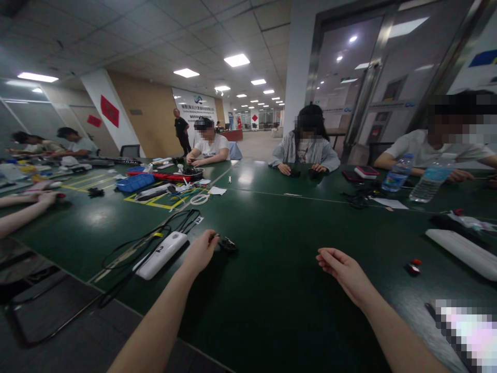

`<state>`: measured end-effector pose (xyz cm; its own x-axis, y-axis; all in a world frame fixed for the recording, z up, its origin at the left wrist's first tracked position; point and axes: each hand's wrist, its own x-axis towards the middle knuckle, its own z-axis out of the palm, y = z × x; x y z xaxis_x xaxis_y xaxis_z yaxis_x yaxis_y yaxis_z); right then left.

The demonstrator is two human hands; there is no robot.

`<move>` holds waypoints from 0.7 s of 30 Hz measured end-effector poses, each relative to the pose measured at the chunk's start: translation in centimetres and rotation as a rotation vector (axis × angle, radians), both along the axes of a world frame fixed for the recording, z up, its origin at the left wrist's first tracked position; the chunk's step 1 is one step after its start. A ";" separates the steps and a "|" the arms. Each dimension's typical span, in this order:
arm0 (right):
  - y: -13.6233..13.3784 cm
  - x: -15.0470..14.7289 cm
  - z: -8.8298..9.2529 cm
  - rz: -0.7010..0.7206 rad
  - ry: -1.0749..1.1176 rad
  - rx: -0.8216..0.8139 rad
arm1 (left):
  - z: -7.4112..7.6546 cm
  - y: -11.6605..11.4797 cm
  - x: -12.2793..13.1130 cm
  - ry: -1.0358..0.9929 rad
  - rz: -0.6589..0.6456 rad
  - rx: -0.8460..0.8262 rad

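My left hand (201, 252) is closed in a pinch at the near end of a small black object (228, 244), which lies on the dark green table (267, 295). Its exact kind is too small and dark to tell. To the left of that hand is a white power strip or adapter (161, 256) marked "2", with black cables (134, 243) looped around it. My right hand (341, 269) hovers over the table well to the right, thumb and fingers pressed together. Whatever it may hold is hidden. A small red and black item (413, 267) lies to its right.
A blue tray (135, 182), loose wires (190, 192) and a white cable coil (200, 200) lie at the far left. Water bottles (433, 178) stand at the right, near a long white case (464, 251). Several people sit around the table; a co-worker's arm (29, 212) reaches in at left.
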<state>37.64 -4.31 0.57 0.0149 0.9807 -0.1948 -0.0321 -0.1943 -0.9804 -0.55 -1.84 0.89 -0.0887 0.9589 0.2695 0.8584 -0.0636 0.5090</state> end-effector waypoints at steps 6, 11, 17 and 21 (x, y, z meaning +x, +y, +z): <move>0.2 0.1 -0.5 0.005 0.009 0.005 | 0.5 0.6 1.3 -0.082 -0.177 0.002; 0.2 0.2 -0.5 0.016 0.012 0.003 | -0.2 0.1 0.6 -0.160 -0.184 -0.100; 0.0 0.0 0.0 0.000 0.002 -0.015 | -1.4 0.1 -1.1 -0.372 -0.200 -0.167; 0.0 0.0 0.1 -0.008 0.004 -0.015 | -1.2 0.0 -1.3 -0.305 -0.128 -0.136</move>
